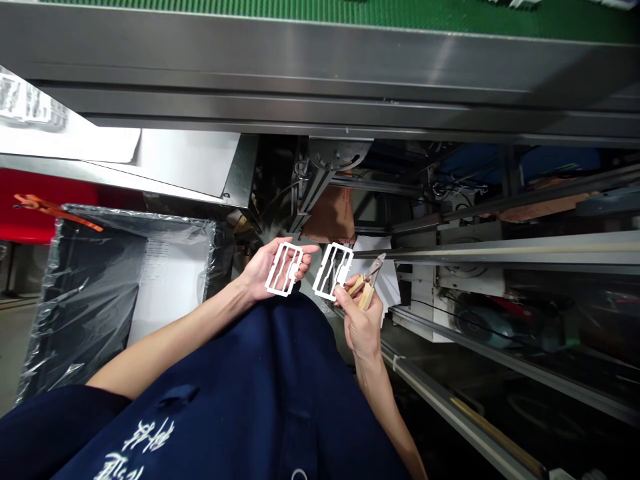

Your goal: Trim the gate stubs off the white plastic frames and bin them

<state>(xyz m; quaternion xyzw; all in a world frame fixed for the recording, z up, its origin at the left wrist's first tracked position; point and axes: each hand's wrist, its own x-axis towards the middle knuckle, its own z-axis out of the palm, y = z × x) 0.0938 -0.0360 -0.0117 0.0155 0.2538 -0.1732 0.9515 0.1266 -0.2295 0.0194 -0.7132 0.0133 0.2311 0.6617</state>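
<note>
My left hand [257, 273] holds a flat white plastic frame [274, 269] with slotted openings, its thumb and fingers around it and the index finger stretched out to the right. A second, similar white plastic frame [343, 274] is pinched at its lower right corner by the thumb and finger of my right hand [364, 327]. That same hand also grips cutting pliers [368, 295] with yellowish handles in the palm, their metal jaws pointing up and right. The two frames hang side by side in front of my body, a gap between them.
A conveyor with a green belt [320, 15] and a metal side rail [310, 60] runs across the top. Left below stands a box lined with plastic film [50, 320], near a red surface [30, 200]. Metal bars [500, 253] cross on the right.
</note>
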